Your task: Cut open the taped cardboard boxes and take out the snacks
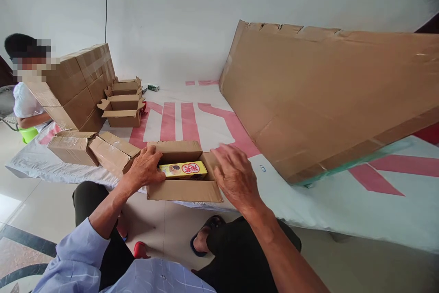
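An open cardboard box (185, 191) sits at the near edge of the cloth-covered table, its long flaps folded outward. Inside lies a yellow packet box (181, 170) with red and white print on its upper face. My left hand (147, 167) is closed over the box's left end, with the thumb reaching inside near the packet box. At the right end, my right hand (236, 174) has its fingers stretched out and slightly blurred against the end flap. The palm side of that hand is hidden.
Two closed cardboard cartons (73, 146) lie to the left. Behind them stand several open boxes (123, 117) and a stack of cartons (80, 87). A large cardboard sheet (329, 101) leans on the right. Another person (29, 101) sits at the far left.
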Action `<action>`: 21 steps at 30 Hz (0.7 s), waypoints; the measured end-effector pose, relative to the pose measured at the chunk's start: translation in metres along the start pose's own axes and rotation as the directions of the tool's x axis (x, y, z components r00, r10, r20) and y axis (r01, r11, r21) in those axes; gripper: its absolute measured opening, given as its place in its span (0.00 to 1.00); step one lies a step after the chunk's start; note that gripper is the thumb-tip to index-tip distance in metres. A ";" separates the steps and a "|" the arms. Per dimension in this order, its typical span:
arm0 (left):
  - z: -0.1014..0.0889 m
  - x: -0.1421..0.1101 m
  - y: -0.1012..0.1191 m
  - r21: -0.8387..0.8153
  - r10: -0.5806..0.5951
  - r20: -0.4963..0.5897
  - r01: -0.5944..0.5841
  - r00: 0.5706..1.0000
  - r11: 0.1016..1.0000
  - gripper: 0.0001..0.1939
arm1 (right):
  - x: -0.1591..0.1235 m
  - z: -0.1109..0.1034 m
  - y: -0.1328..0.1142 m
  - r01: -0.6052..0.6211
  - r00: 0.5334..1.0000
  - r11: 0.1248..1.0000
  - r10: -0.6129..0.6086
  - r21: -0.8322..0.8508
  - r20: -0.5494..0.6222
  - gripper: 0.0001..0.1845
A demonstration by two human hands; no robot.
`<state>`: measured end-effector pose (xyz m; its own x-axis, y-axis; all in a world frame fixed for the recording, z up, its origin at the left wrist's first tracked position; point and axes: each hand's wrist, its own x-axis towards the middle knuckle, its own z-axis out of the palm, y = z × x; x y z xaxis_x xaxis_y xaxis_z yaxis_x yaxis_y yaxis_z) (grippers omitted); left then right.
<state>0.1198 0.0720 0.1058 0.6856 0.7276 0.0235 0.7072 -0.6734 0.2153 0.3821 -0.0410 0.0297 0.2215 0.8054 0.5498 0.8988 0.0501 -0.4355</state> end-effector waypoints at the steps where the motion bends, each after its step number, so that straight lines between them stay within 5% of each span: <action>1: -0.001 0.000 0.000 -0.003 0.017 -0.013 -0.017 1.000 1.000 0.19 | 0.004 -0.003 -0.001 0.090 0.995 0.996 -0.090 0.009 0.049 0.25; 4: -0.004 -0.002 -0.008 -0.081 0.085 -0.067 -0.090 0.994 0.993 0.22 | 0.013 -0.008 0.003 0.206 0.949 0.976 -0.217 0.074 0.227 0.24; 10: -0.014 -0.015 -0.033 -0.156 0.114 -0.116 -0.132 0.987 0.979 0.28 | 0.029 -0.011 0.010 0.164 0.886 0.986 -0.166 0.043 0.434 0.23; 15: -0.015 -0.020 -0.038 0.052 0.170 -0.087 -0.166 0.982 0.985 0.18 | 0.037 -0.006 0.002 0.279 0.843 0.960 -0.227 -0.036 0.488 0.08; 21: -0.013 -0.018 -0.032 0.070 0.233 -0.018 -0.231 0.972 0.970 0.05 | 0.030 -0.008 0.006 0.221 0.883 0.974 -0.220 0.045 0.415 0.14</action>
<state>0.0825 0.0827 0.1116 0.8281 0.5532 0.0904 0.5402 -0.8307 0.1349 0.3969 -0.0213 0.0490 -0.1587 0.9452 0.2854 0.9075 0.2535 -0.3348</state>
